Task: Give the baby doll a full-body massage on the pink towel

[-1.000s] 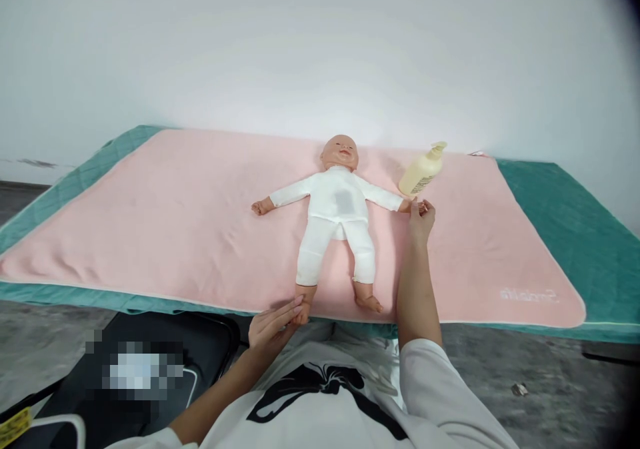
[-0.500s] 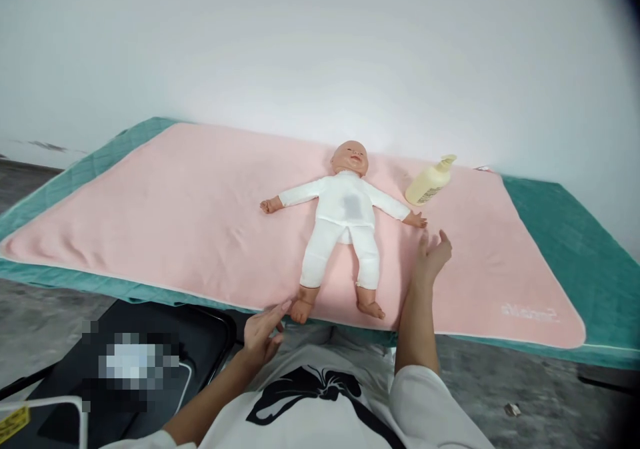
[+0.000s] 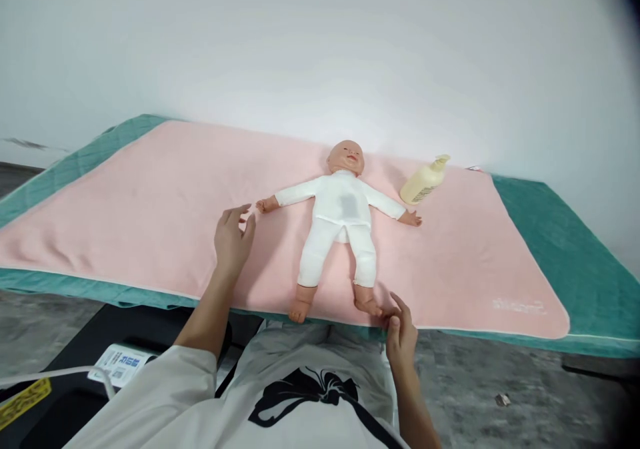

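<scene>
Left hand shifts up near doll's arm, right hand down by opposite foot: other diagonal now; both part-open, empty.

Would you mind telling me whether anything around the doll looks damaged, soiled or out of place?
A grey patch marks the chest of the doll's white top, perhaps a stain or damp. A small scrap lies on the floor to the right, and the wall has a dark scuff low at the far left.
</scene>
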Tool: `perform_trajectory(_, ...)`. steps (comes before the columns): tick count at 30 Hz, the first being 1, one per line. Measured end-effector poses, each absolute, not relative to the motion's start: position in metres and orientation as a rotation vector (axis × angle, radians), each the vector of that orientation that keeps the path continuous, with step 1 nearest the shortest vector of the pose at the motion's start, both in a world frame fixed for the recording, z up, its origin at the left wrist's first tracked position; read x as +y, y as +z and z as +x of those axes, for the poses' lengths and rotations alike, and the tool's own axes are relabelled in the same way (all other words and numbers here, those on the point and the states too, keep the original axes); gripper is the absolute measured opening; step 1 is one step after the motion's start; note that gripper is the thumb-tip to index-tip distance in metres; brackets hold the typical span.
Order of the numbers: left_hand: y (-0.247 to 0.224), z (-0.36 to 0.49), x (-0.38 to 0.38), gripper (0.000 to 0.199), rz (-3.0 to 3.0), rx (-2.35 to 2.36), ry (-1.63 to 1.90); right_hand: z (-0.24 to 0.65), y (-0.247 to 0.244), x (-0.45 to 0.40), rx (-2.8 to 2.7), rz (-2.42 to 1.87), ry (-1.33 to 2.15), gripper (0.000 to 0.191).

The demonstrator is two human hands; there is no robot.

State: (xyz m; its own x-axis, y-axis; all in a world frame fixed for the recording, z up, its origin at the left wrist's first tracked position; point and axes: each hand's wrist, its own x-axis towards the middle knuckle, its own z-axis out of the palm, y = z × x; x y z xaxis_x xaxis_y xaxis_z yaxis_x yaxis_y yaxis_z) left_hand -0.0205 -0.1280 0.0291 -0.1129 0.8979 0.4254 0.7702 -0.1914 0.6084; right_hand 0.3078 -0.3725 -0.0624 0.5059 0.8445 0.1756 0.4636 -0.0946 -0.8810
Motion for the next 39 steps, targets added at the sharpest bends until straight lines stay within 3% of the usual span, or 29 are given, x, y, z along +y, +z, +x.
perform_trajectory(7, 0.021, -0.006, -0.076, 0.066, 2.009, 2.008, 0.594, 0.292, -0.077, -0.379, -1.102, -1.621, 0.581, 0.065)
perform_trajectory(11, 0.014, -0.009, -0.070, 0.052, 1.985, 2.012, 0.582, 0.284, -0.079, -0.375, -1.174, -1.754, 0.395, 0.058)
perform_trajectory(17, 0.017, -0.016, -0.066, 0.040, 1.832, 1.979, 0.735, 0.277, -0.074, -0.368, -1.213, -1.735, 0.058, 0.037)
perform_trajectory(25, 0.020, -0.011, -0.058, 0.036, 1.402, 1.734, 1.256, 0.282, -0.057, -0.360, -1.034, -1.587, 0.095, 0.025)
perform_trajectory(33, 0.038, 0.020, -0.046, 0.036, 1.356, 1.443, 1.652, 0.275, -0.015, -0.333, -0.560, -1.265, 0.467, 0.033)
perform_trajectory(39, 0.052, 0.056, -0.037, 0.029, 1.372, 1.340, 1.827, 0.279, 0.012, -0.315, -0.559, -1.177, 0.590, 0.044)
